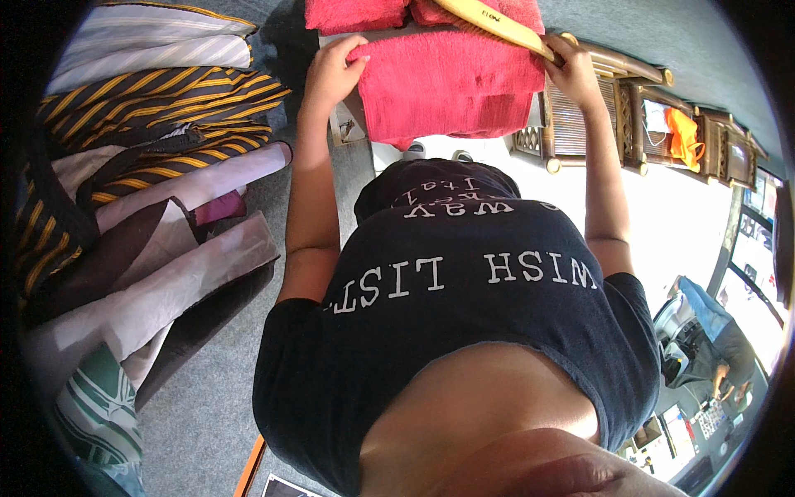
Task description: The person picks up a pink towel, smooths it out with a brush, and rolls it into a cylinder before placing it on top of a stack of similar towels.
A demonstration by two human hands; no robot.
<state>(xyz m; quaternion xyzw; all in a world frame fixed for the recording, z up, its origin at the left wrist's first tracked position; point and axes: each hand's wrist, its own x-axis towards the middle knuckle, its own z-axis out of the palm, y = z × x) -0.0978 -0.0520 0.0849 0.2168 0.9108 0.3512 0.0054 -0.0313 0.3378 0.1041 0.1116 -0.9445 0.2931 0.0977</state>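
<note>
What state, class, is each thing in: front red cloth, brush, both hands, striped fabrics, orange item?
Front red cloth: spread, near edge hanging down.
Brush: held at one end.
Right hand: closed on brush.
Left hand: touching cloth's edge; grip unclear.
Striped fabrics: bunched in folds.
Orange item: limp, crumpled.

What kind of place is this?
Maybe a shop or workshop that looks after cloth, but I can't be sure. There is striped cloth on the left, red cloth in front, and a brush in the person's right hand.

Hands (333,73) touch red cloth (455,91) and yellow brush (490,21).
</note>
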